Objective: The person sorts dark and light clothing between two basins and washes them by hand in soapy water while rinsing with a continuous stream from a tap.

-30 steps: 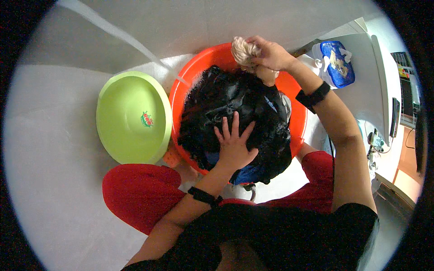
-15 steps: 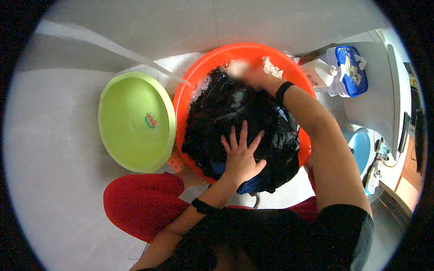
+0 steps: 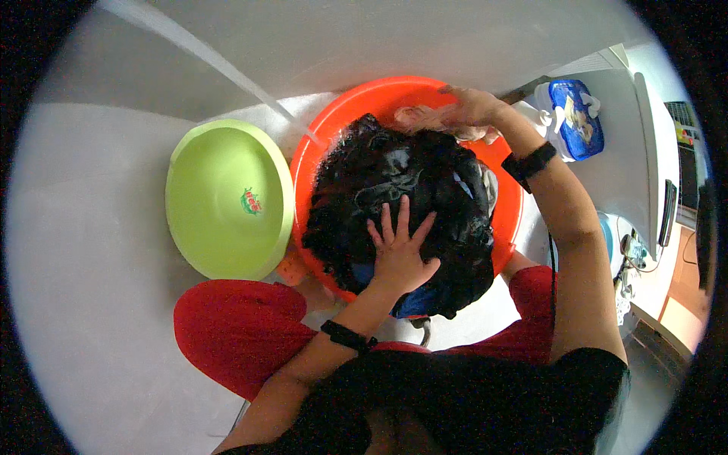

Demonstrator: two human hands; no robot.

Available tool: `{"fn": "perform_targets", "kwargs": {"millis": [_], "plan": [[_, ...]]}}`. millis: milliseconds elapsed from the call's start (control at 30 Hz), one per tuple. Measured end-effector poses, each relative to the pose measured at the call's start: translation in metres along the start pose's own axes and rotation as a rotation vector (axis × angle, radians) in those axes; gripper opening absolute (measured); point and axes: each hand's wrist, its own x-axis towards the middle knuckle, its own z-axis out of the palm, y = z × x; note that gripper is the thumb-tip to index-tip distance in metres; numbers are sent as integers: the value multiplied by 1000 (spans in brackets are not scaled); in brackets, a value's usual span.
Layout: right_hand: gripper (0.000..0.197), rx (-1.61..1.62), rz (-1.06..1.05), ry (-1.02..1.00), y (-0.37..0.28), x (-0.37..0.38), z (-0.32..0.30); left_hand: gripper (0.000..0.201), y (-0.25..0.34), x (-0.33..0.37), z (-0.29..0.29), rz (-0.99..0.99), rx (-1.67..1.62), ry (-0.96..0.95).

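Observation:
A heap of wet black clothes (image 3: 447, 189) fills an orange-red basin (image 3: 510, 163), with a bit of blue cloth (image 3: 417, 302) at its near edge. My left hand (image 3: 400, 254) lies flat on the black heap, fingers spread. At the far right rim is my right hand (image 3: 478, 108), slightly blurred, its fingers stretched leftward and apart. Just below those fingers, pale beige cloth (image 3: 415, 117) rests along the basin's far side; whether they touch it is unclear. Water pours in a stream (image 3: 262, 92) from the upper left into the basin's left side.
To the left, an oval light-green basin (image 3: 216, 235) leans close to the orange one. Beyond the right rim stand a white bottle (image 3: 531, 117) and a tub with a blue lid (image 3: 580, 125). My red-clad knees (image 3: 235, 322) flank the basin's near side.
My right hand has drawn back to the right, away from the middle of the far rim. More of the pale cloth now shows. My left hand stays flat on the black clothes.

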Motion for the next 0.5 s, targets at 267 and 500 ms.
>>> {"fn": "perform_targets", "kwargs": {"millis": [267, 500], "plan": [[50, 202, 32, 2, 46, 84, 125, 91, 6, -1, 0, -14, 38, -33], [40, 76, 43, 433, 76, 124, 156, 92, 6, 0, 6, 24, -7, -15]]}}
